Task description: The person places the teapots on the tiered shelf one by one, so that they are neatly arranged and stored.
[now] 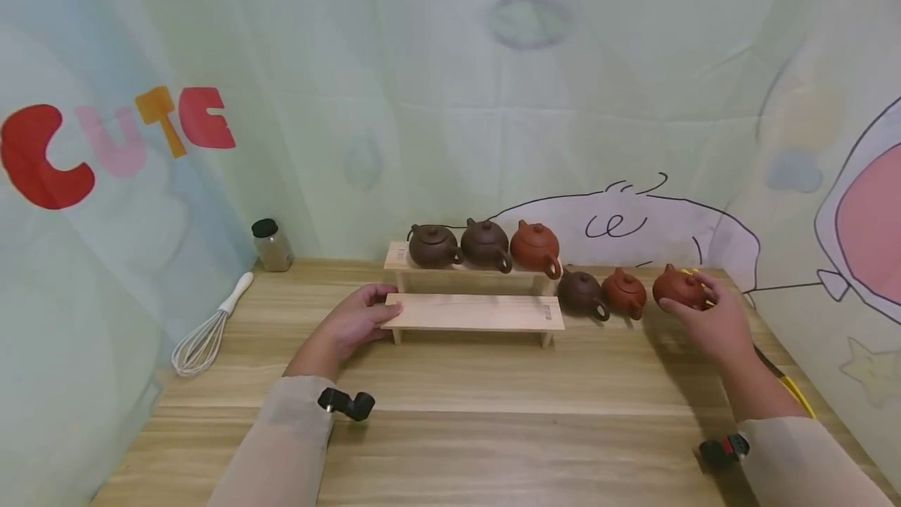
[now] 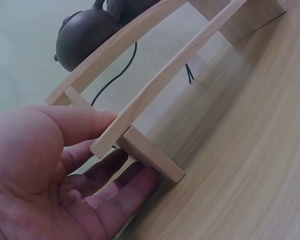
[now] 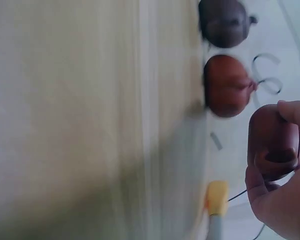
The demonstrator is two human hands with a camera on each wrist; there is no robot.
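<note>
At the left end of the low front wooden stand point(image 1: 473, 311), my left hand point(image 1: 359, 319) grips the board. In the left wrist view its thumb point(image 2: 90, 122) lies along the board's end, with the other fingers beneath, by the leg. My right hand point(image 1: 721, 321) holds a red-brown teapot point(image 1: 674, 286) between thumb and fingers, raised above the table in the right wrist view. Left of it stand a smaller red-brown teapot point(image 1: 624, 293) and a dark brown teapot point(image 1: 581, 293). Two dark teapots point(image 1: 432, 246) and a red-brown teapot point(image 1: 535, 245) sit on the taller rear stand point(image 1: 397, 257).
A whisk point(image 1: 211, 335) with a white handle lies at the left, near a black-lidded jar point(image 1: 271, 245). A yellow and black item point(image 1: 791, 390) lies partly behind the right forearm. Printed curtains point(image 1: 422, 100) rise behind the wood-grain table point(image 1: 493, 444).
</note>
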